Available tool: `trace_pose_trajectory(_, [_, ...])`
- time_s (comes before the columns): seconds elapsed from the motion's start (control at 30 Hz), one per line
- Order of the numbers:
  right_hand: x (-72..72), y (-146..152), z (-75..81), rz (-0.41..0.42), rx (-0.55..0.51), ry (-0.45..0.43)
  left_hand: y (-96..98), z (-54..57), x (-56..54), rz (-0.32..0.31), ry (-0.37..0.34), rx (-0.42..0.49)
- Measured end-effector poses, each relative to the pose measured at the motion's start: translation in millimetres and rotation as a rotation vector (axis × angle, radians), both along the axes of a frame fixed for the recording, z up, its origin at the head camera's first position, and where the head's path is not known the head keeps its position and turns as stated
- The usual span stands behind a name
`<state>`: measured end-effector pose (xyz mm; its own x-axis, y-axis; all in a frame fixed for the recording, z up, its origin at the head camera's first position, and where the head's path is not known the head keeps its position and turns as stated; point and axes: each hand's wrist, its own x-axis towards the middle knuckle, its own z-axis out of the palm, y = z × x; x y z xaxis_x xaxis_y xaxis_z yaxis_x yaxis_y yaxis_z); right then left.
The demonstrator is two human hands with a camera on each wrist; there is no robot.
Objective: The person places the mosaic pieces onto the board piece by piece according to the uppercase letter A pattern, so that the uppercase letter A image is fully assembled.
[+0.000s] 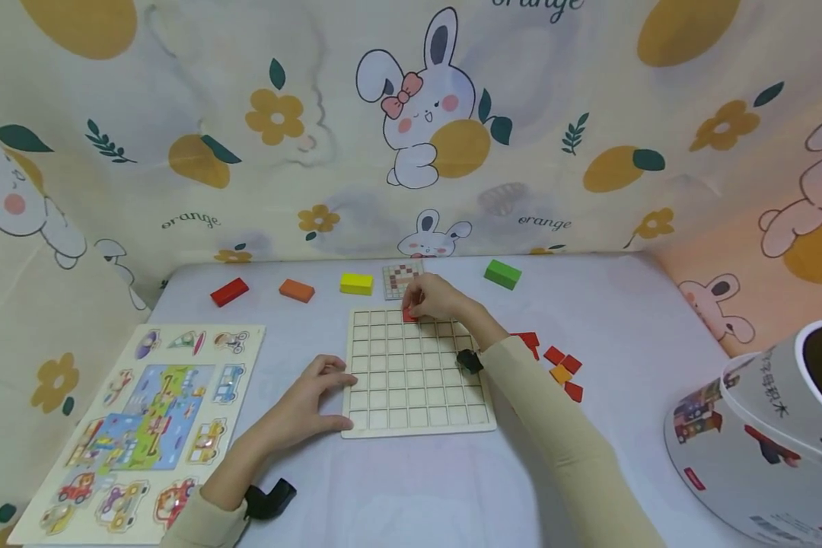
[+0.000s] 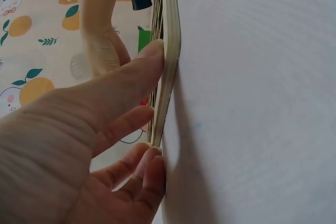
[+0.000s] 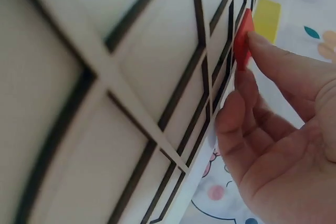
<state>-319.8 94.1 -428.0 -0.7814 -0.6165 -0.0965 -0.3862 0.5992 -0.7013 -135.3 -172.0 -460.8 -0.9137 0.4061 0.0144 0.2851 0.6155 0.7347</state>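
A wooden grid board (image 1: 411,392) with square cells lies on the table in front of me. My right hand (image 1: 434,295) pinches a small red square tile (image 1: 409,315) between thumb and fingers at a top-row cell. In the right wrist view the red tile (image 3: 243,39) stands tilted against the grid, its far edge hidden. My left hand (image 1: 301,403) rests at the board's left edge, thumb near the lower corner and fingers higher up. The left wrist view shows these fingertips touching the board's side (image 2: 170,35). Behind the right hand lies a small pattern card (image 1: 392,283), partly covered.
Red (image 1: 229,292), orange (image 1: 297,290), yellow (image 1: 356,284) and green blocks (image 1: 503,275) line the back. Several loose tiles (image 1: 554,355) lie right of the board, partly behind the right sleeve. A picture puzzle (image 1: 137,403) occupies the left; a white bucket (image 1: 747,449) stands front right.
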Motion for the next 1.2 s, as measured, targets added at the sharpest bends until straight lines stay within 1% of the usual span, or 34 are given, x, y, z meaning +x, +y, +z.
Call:
trace_pose_trajectory(0.1, [0.7, -1, 0.6, -0.008, 0.006, 0.006, 0.3, 0.8, 0.1, 0.002, -0.001, -0.001])
trace_pose_trajectory(0.17, [1.5, 0, 1.5, -0.014, -0.001, -0.006, 0.5, 1.0, 0.2, 0.001, 0.000, -0.001])
trace_pose_trajectory(0.27, [0.3, 6, 3.8, -0.005, -0.048, -0.022, -1.1, 1.4, 0.6, 0.006, -0.003, -0.004])
trace_pose_trajectory(0.33, [-1.4, 17, 7.5, -0.001, -0.093, -0.034, -2.0, 1.5, 0.5, 0.008, -0.002, -0.010])
trace_pose_trajectory(0.43, [-1.1, 50, 16.0, -0.016, -0.114, -0.044, -1.7, 1.8, -0.2, 0.007, 0.000, -0.009])
trace_pose_trajectory(0.5, [4.2, 77, 20.6, -0.054, -0.091, -0.051, -1.1, 1.8, -0.6, 0.008, 0.000, -0.011])
trace_pose_trajectory(0.57, [12.3, 106, 21.4, -0.091, -0.059, -0.062, -0.4, 1.4, -0.5, 0.009, 0.000, -0.015])
trace_pose_trajectory(0.67, [27.8, 143, 18.2, -0.135, -0.032, -0.087, 0.4, 0.3, -0.4, 0.006, -0.006, -0.026])
trace_pose_trajectory(0.77, [42.7, 169, 14.1, -0.156, -0.007, -0.129, 0.6, -1.4, -0.6, 0.006, -0.011, -0.034])
trace_pose_trajectory(0.87, [54.2, 186, 12.3, -0.160, 0.014, -0.144, 1.4, -1.2, -1.4, 0.014, -0.014, -0.031])
trace_pose_trajectory(0.97, [60.7, 195, 10.1, -0.151, 0.036, -0.144, 1.9, 0.0, -2.0, 0.019, -0.019, -0.032])
trace_pose_trajectory(1.07, [62.7, 197, 6.4, -0.155, 0.062, -0.136, 1.9, -0.3, -1.8, 0.018, -0.023, -0.035])
trace_pose_trajectory(1.2, [61.6, 196, 3.0, -0.158, 0.086, -0.124, 1.6, -2.0, -1.0, 0.018, -0.023, -0.036])
